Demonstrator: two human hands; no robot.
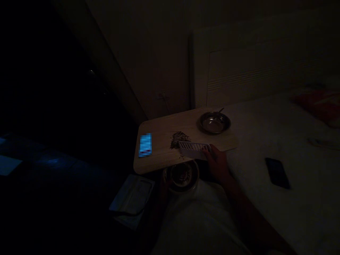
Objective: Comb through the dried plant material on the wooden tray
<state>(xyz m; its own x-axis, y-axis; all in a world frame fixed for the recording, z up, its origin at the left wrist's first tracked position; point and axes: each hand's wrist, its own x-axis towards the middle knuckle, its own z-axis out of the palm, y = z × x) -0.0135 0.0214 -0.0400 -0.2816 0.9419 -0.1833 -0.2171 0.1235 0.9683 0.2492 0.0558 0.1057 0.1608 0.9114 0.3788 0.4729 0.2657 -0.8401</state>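
Note:
In dim light my right hand [216, 161] grips one end of a white slotted plastic piece [195, 150]. Its far end touches a pile of small dark and pale bits [179, 138], perhaps seeds, on a light wooden tabletop [159, 131]. Just below the table's front edge is a round bowl [195, 177] with similar bits inside. My left hand [166, 184], very dark, is closed at the bowl's left rim; its fingers are hard to make out. A few loose bits lie near the slotted piece.
A shiny metal bowl [215, 124] with a handle-like object behind it stands at the table's back right. A lit, blurred phone screen [145, 144] is at the left. Another dark phone [277, 173] lies on the bed [305, 209]. A pale box-like object [132, 196] is low on the left.

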